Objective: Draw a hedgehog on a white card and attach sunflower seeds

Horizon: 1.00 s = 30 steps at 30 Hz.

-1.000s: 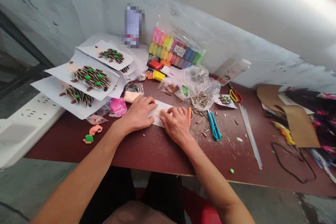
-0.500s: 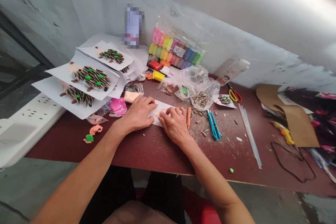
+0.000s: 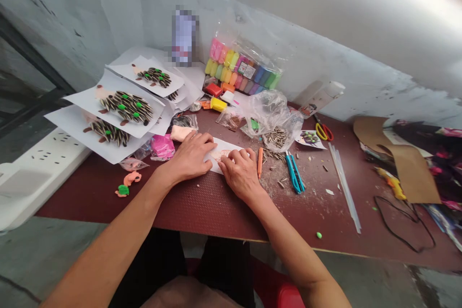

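Observation:
A white paper card [image 3: 224, 150] lies on the dark red table [image 3: 202, 207], with a thin smear of pink-orange clay [image 3: 221, 155] on it. My left hand [image 3: 191, 157] rests flat on the card's left end, fingers slightly spread. My right hand [image 3: 240, 174] presses its fingertips on the card beside the clay, and part of the clay is hidden under those fingers. An orange crayon [image 3: 260, 162] lies just beyond my right hand. Near my left hand sit a lump of peach clay [image 3: 180, 133] and a pink clay packet [image 3: 162, 147].
Paper sheets with seed-and-clay hedgehogs [image 3: 124, 110] overlap at the back left. Behind the card are a bag of sunflower seeds [image 3: 276, 137], a clay multipack [image 3: 240, 65], a blue utility knife [image 3: 294, 173] and scissors [image 3: 324, 131]. Seed husks litter the table's right.
My right hand has shifted slightly on the card, leaving a little more of the card and clay visible. My left hand stays in about the same place.

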Each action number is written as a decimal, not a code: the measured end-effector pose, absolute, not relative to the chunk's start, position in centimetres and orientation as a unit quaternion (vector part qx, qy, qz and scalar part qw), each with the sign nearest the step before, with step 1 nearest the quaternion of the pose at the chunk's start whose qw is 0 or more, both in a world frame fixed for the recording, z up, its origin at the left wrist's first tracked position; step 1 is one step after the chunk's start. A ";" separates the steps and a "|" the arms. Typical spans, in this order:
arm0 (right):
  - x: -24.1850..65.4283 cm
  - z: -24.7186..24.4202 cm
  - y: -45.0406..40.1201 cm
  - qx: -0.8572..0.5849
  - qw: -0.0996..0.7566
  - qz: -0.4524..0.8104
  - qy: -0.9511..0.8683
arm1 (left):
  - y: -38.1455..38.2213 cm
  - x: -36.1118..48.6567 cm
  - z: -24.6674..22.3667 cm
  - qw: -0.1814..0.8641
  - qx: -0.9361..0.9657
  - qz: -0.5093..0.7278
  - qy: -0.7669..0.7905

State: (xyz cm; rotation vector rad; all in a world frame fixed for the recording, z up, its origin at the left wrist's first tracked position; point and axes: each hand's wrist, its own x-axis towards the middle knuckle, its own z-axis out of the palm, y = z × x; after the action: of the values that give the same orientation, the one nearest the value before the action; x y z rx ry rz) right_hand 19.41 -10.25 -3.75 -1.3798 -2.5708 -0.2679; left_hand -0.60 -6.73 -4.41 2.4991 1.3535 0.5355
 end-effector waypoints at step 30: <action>19.2 -3.6 -10.6 -0.470 0.112 -0.067 -0.873 | -6.8 -0.6 -4.3 0.141 0.854 0.189 0.463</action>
State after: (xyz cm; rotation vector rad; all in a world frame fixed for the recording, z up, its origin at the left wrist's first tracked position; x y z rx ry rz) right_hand 19.20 -10.64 -3.64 -1.3796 -2.5626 -0.1958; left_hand -0.64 -6.77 -4.35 2.4661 1.3377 0.5469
